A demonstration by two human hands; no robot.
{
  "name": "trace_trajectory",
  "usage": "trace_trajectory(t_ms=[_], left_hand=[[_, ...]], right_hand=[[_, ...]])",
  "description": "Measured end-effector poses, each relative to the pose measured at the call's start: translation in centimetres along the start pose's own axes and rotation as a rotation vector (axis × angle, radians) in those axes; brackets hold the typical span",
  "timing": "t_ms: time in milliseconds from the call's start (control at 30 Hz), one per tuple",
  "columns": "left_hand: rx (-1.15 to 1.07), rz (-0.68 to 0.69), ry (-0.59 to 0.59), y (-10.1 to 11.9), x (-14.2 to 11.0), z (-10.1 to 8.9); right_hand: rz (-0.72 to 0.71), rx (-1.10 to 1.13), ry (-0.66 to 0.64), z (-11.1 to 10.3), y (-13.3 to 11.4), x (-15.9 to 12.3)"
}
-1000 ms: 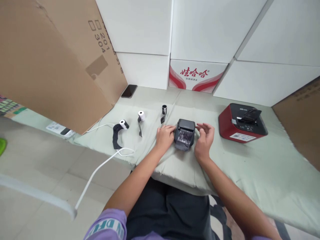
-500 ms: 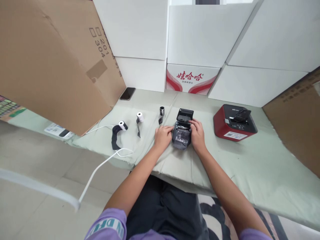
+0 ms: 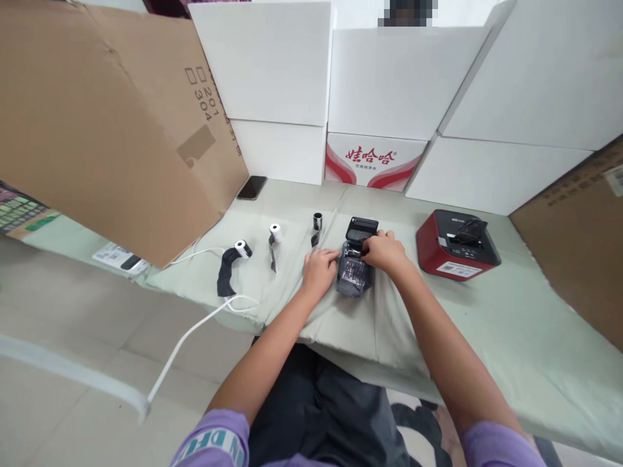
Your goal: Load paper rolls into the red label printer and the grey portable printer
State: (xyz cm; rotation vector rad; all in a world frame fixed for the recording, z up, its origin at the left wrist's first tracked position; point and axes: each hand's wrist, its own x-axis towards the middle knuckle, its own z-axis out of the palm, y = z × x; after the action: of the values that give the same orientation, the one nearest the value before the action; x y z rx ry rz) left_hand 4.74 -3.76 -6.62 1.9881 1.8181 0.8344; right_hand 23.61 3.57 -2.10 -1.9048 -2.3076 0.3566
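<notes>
Currently, your small dark machine (image 3: 352, 279), lid (image 3: 363, 224) raised, stands on green cloth (image 3: 487, 337), white boxes (image 3: 379, 84) behind it; your left hand (image 3: 318, 271), loosely bent, touches its left; your right hand (image 3: 387, 251) curls over it, hold hidden.

Purple sleeves (image 3: 499, 444), teal-and-white lettering (image 3: 219, 445), dark trousers (image 3: 335, 408)

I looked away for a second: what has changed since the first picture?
The lid of the black printer has swung up and back, and now stands open. The right hand, at first beside the printer, has moved in over its opening. The left hand stays by the printer's left side; the three rolls, phone and red machine stay put.
</notes>
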Motion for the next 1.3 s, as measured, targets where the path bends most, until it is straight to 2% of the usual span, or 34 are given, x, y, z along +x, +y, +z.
trace_trajectory(t_ms=[333, 633, 867, 1000, 1167, 1300], left_hand=[[0.002, -0.001, 0.01, 0.3, 0.1, -0.1], [0.0, -0.007, -0.003, 0.2, 0.2, 0.0], [0.022, -0.004, -0.007, 0.2, 0.1, 0.0], [-0.004, -0.001, 0.009, 0.5, 0.0, -0.2], [-0.132, 0.116, 0.004, 0.6, 0.0, -0.3], [-0.13, 0.124, -0.035, 0.4, 0.3, 0.0]], right_hand=[[-0.053, -0.024, 0.077, -1.7, -0.7, -3.0], [-0.039, 0.057, 0.058, 0.0, 0.0, -1.7], [0.003, 0.061, 0.087, 0.6, 0.2, -1.9], [0.053, 0.088, 0.058, 1.0, 0.1, -1.7], [0.083, 0.054, 0.038, 0.8, -0.1, -1.5], [0.063, 0.067, 0.026, 0.1, 0.0, -1.9]])
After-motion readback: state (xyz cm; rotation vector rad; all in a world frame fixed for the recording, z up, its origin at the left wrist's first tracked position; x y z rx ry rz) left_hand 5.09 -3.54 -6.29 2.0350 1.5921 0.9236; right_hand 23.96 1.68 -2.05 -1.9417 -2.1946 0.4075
